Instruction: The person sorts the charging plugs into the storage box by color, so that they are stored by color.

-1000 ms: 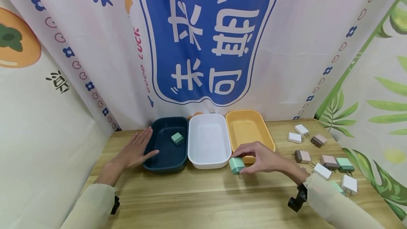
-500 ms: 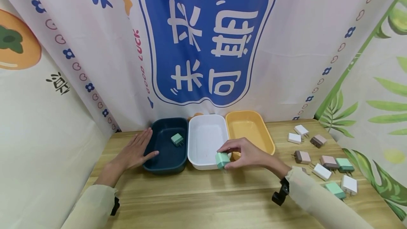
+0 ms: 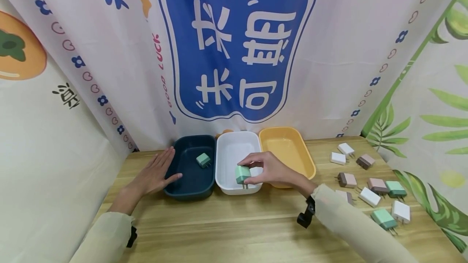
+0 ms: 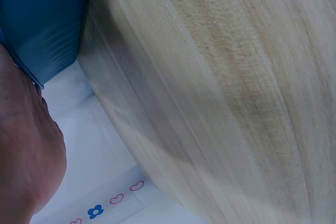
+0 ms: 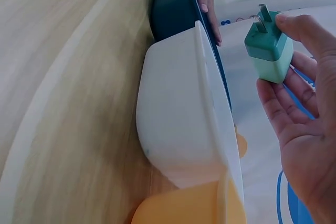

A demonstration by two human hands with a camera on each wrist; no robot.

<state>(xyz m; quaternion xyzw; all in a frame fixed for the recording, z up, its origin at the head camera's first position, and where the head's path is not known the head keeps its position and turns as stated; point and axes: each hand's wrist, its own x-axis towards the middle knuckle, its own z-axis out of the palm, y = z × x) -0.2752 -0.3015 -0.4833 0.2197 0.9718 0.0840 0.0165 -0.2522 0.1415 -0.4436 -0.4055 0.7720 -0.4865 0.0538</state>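
Between thumb and fingers my right hand (image 3: pixel 268 169) pinches a green plug charger (image 3: pixel 242 174) above the front part of the white bin (image 3: pixel 226 188). In the right wrist view the metal prongs of the green charger (image 5: pixel 269 45) point up past the thumb. My left hand (image 3: pixel 157 173) rests with straight fingers along the left rim of the dark blue bin (image 3: pixel 188 196). Inside that bin lies another green charger (image 3: pixel 203 160). The left wrist view shows part of the left hand (image 4: pixel 29 145) against the side of the blue bin (image 4: pixel 44 22).
A yellow bin (image 3: pixel 283 145) stands right of the white one. Several loose chargers lie on the table's right side, among them a white charger (image 3: pixel 401 211), a pink-brown charger (image 3: pixel 347 180) and a green charger (image 3: pixel 384 218). A printed curtain (image 3: pixel 329 72) hangs behind the bins.
My right hand has carried the green charger leftward from in front of the yellow bin to over the white bin. The left hand has stayed in place.
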